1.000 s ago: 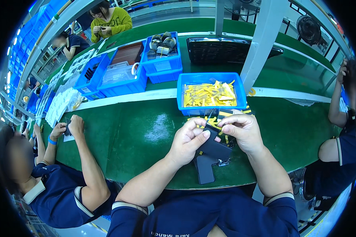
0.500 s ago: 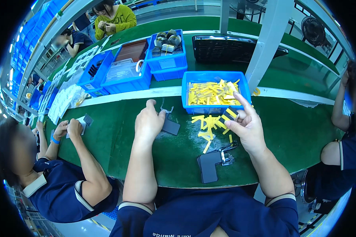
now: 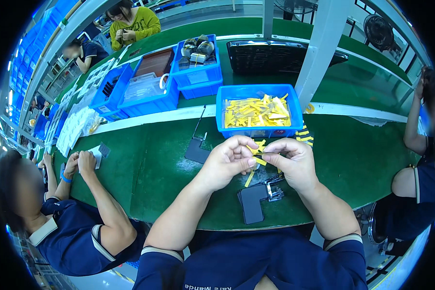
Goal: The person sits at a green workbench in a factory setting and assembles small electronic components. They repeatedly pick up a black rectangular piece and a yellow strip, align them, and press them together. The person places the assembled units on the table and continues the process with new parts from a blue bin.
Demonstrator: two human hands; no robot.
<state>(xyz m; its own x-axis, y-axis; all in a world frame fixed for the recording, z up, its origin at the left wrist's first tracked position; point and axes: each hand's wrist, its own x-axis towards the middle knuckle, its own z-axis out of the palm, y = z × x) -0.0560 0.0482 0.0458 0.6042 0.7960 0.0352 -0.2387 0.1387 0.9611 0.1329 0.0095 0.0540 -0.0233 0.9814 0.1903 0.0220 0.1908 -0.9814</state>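
Note:
My left hand point(image 3: 231, 163) and my right hand point(image 3: 291, 158) meet just in front of the yellow-strip bin. Both are closed in fingertip pinches on a small yellow strip point(image 3: 260, 160), partly hidden by the fingers. Loose yellow strips point(image 3: 250, 180) lie under the hands. Beyond my right hand a row of yellow strips point(image 3: 304, 137) shows; whether they are held or lying there I cannot tell. A flat dark-grey part point(image 3: 196, 151) with a thin cable lies left of my hands. Nearer me is a stack of similar dark L-shaped parts point(image 3: 252, 203) with metal-ended connectors.
A blue bin point(image 3: 221, 113) full of yellow strips stands directly beyond my hands. Other blue bins point(image 3: 150, 104) hold clear trays and dark parts at the back left. A white post point(image 3: 319, 53) rises behind. Co-workers sit close on my left point(image 3: 82, 227) and right point(image 3: 413, 203).
My left hand has moved right from beside the single grey part to meet my right hand. The right hand, opened wider before, is now pinched. The view has shifted slightly.

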